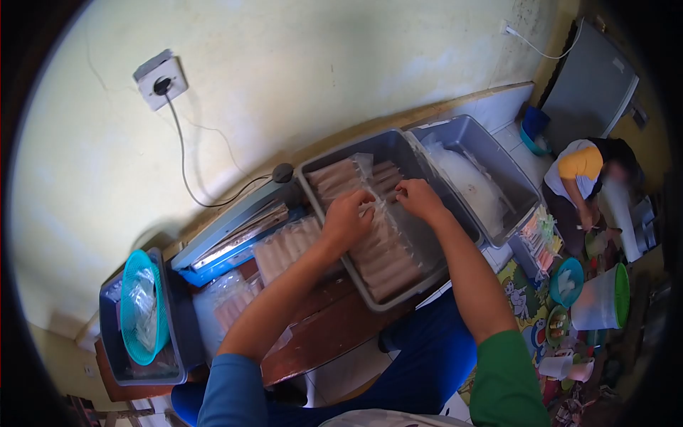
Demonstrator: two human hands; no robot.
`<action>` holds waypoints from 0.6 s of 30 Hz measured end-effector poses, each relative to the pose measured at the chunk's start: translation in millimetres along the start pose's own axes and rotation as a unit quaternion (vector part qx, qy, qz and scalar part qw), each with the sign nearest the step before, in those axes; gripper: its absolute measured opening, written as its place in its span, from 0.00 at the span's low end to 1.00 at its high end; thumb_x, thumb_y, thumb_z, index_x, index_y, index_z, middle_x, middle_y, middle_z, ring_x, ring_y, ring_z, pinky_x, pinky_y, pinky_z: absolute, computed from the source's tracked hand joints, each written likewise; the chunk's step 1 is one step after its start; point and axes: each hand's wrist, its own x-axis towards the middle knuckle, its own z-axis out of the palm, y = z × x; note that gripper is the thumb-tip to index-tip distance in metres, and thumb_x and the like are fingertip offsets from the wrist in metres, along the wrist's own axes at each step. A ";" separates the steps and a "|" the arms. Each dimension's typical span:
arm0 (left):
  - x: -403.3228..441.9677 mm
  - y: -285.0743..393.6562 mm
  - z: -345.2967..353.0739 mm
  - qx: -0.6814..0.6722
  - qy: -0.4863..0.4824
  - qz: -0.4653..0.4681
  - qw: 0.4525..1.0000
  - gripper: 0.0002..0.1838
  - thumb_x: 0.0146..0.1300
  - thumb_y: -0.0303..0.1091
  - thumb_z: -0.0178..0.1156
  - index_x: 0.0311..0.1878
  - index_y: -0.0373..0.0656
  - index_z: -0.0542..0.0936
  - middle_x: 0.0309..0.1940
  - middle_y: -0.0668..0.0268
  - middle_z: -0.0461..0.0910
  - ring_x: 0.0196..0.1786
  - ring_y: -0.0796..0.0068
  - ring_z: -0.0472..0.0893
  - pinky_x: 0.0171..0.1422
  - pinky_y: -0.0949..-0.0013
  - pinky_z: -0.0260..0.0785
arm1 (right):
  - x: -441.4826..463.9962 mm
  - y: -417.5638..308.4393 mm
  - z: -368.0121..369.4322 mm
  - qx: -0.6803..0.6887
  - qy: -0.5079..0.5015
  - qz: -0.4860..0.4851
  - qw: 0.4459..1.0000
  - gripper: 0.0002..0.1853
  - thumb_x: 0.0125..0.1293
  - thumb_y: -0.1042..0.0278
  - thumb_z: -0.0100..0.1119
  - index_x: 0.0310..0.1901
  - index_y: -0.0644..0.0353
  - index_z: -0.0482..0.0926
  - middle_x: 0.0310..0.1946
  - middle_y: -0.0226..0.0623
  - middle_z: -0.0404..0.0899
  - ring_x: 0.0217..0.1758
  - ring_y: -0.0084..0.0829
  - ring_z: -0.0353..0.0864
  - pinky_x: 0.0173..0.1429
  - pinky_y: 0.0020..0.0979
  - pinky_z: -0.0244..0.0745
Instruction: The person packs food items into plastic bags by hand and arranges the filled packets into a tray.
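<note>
Packs of brownish-pink rolls in clear plastic (383,257) lie in rows inside a grey tub (377,304) in the middle of the view. Over the tub, my left hand (348,222) has its fingers curled at the plastic edge of a pack. To its right, my right hand (421,199) is bent with thumb and finger together near the same plastic edge. What lies between its fingertips is too small to make out. More packed rolls (288,249) rest on the wooden table (320,320), left of the tub.
A blue sealing device (235,238) stands against the wall. At left is a dark tub (181,356) with a turquoise basket (163,320). Right of the grey tub, another tub (523,217) holds clear plastic. A person (580,167) sits at the right among basins and containers.
</note>
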 end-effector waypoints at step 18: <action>75.5 -59.9 79.7 0.224 -0.303 -0.044 0.925 0.18 0.59 0.38 0.50 0.43 0.47 0.88 0.43 0.51 0.85 0.53 0.50 0.81 0.68 0.49 0.60 | 21.4 24.1 40.1 -0.134 -0.060 0.079 0.986 0.16 0.64 0.76 0.52 0.53 0.62 0.79 0.59 0.49 0.75 0.63 0.49 0.76 0.63 0.45 0.74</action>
